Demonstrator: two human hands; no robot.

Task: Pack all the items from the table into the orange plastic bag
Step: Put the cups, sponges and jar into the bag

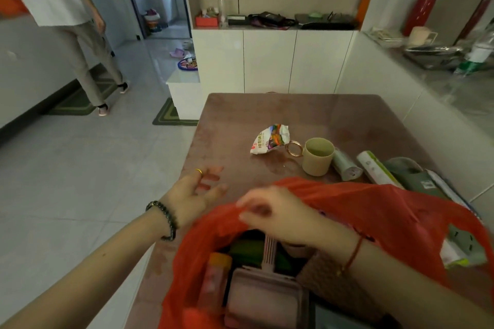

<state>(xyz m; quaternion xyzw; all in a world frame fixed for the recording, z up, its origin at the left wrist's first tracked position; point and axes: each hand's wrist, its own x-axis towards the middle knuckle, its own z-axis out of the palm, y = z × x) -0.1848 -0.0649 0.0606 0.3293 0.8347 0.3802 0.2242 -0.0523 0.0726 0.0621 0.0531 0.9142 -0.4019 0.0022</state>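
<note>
The orange plastic bag (387,211) stands open at the near edge of the brown table (294,112). Inside it I see a pink lidded box (264,299), a pink bottle with an orange cap (216,275), something green and a woven pink item. My right hand (278,211) pinches the bag's upper rim. To the left of the bag, my left hand (197,192) hovers with fingers spread and holds nothing. Beyond the bag, a crumpled snack packet (270,139), a beige cup (318,156) with a ring handle, a pale green tube (346,164), a white roll (374,168) and a green slipper (411,176) lie on the table.
A person in light clothes (80,43) stands on the tiled floor at the far left. White cabinets (270,61) with a cluttered shelf rise behind the table. A counter with dishes (433,56) runs along the right. Green mats lie on the floor.
</note>
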